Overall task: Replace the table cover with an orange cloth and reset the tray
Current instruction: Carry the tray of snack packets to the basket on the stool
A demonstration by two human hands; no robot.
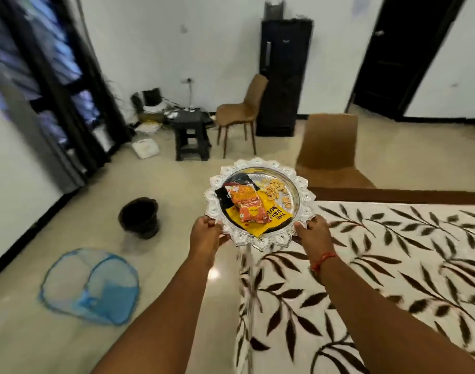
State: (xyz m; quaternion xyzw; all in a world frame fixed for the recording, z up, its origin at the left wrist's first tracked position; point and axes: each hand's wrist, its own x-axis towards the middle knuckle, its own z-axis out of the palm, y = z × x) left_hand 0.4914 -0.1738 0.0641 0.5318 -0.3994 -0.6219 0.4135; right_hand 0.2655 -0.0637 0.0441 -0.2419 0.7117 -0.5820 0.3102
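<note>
Head view showed, nearest, the desk [393, 333] on the right under its white cover with dark leaves [352, 265], an edge draping toward the floor. Beyond the forearms, the left hand [207, 233] pinched the near-left rim of the silver tray [304, 184] and the right hand [310, 230] pinched its near-right rim, fingers curled under. The tray hung in the air just past the desk's left corner, carrying snack packets [247, 203] and loose nuts [274, 188]. The step in hand looked like clearing the tray off before the cover is changed; next it would need a level landing somewhere off the desk, perhaps the brown chair [331, 157] beyond. No orange cloth was in sight.
</note>
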